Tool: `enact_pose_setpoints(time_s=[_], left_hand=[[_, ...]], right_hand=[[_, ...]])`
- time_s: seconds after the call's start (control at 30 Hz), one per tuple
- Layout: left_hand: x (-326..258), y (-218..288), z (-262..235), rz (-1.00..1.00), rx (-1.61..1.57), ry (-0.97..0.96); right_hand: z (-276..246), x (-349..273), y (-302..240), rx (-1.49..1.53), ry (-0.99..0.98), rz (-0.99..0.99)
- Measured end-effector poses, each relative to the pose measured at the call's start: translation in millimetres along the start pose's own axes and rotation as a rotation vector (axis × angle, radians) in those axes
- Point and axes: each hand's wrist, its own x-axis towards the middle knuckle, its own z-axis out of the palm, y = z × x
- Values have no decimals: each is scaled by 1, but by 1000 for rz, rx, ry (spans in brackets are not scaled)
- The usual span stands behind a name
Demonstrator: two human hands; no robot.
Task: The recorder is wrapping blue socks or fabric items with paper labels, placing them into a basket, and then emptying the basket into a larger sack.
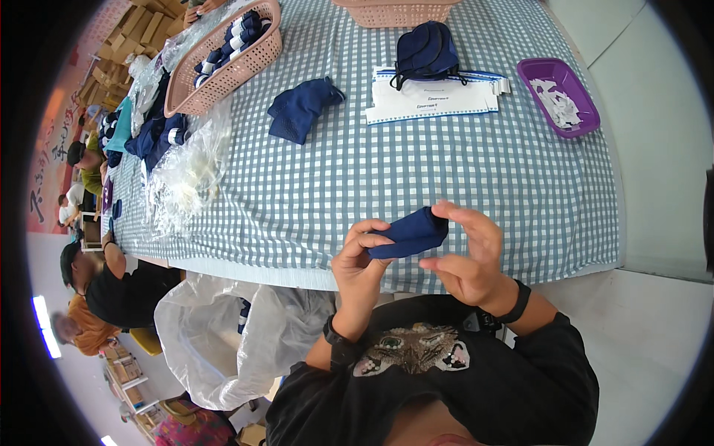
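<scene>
Above the near edge of the table, my left hand (pixel 360 262) grips a rolled or folded navy cloth (pixel 410 234) by its left end, thumb below and fingers above. My right hand (pixel 474 256) is at the cloth's right end with its fingers apart. Its index fingertip meets the top corner of the cloth, while the thumb stays apart just below. Farther off lies a loosely folded navy mesh cloth (pixel 303 110). Beyond my hands, several navy drawstring pouches (pixel 426 52) rest on a stack of white paper bands (pixel 439 104) with blue edging.
A purple basket (pixel 590 111) with white paper slips stands at the right. Far left, a pink basket (pixel 256 65) holds navy rolls with white bands, beside clear plastic bags (pixel 186 175). A plastic-lined bin (pixel 201 342) stands below the table edge. Other people sit along the left.
</scene>
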Motion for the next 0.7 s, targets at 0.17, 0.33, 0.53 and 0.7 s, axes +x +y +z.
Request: enact_pose_setpoints(time_s=[0.17, 0.33, 0.53, 0.7], left_hand=[[0, 4, 2, 22, 76, 0], [-1, 0, 1, 112, 195, -50], [-1, 11, 6, 290, 600, -115], [-9, -8, 5, 467, 625, -160]], right_hand=[[3, 1, -2, -78, -63, 167], [6, 4, -3, -1, -48, 223], [1, 7, -2, 30, -103, 222], [10, 2, 4, 57, 12, 89]])
